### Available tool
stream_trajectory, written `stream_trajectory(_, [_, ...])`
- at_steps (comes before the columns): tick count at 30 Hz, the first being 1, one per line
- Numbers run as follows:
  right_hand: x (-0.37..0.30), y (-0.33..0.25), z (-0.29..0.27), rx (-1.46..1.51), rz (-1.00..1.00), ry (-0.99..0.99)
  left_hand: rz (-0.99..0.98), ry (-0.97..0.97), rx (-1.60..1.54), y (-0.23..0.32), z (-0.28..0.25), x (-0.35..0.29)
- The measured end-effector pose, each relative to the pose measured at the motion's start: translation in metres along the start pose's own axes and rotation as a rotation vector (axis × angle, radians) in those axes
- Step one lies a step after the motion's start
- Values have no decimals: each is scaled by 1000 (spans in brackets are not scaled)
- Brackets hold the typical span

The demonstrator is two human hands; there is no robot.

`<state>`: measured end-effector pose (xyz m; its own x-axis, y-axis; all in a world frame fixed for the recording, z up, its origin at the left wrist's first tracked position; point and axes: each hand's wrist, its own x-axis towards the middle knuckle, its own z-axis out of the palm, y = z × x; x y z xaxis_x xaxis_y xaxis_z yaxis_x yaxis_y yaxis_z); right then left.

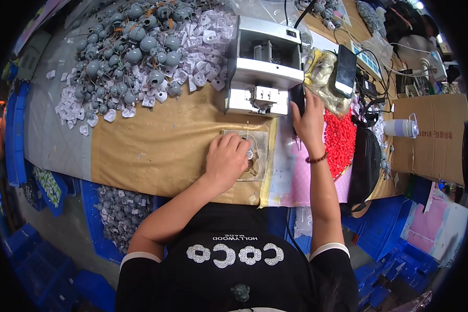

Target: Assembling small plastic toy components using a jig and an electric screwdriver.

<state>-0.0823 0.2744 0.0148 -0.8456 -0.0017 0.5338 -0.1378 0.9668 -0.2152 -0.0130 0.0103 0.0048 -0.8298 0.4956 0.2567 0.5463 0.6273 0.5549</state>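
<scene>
My left hand is closed, its fingertips pinching a small grey and white part over a square metal plate. A thin upright pin stands at the plate's far edge. My right hand reaches to the right side of a silver machine. Its thumb and fingers are around a black elongated object beside the machine, and the hand hides part of it. What kind of thing it is I cannot make out.
A heap of grey ball-shaped parts and white pieces covers the far left. Small red parts lie right of my forearm, near a black pouch. A phone, cables and a cup are farther right. A blue bin stands below the table's edge.
</scene>
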Motion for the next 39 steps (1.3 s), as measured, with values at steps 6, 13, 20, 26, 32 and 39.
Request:
stream_trajectory(6, [6,26,15,259,407,-260,22,100,3,1,6,-3])
stream_trajectory(13, [29,-60,-81,865,88,497,-3,124,-7,-2,8,-5])
stream_trajectory(20, [63,-105,-81,1285,167,122,-21,181,38,5,9,-6])
stream_trajectory(26, [84,-111,-47,1401,234,54,-51,132,-10,4,10,-7])
stream_trajectory(32, [76,-118,-52,1320,444,-97,-67,95,-93,-1,7,-8])
stream_trajectory(39, [-12,-119,-58,1356,237,-85,-80,116,-104,-3,10,-11])
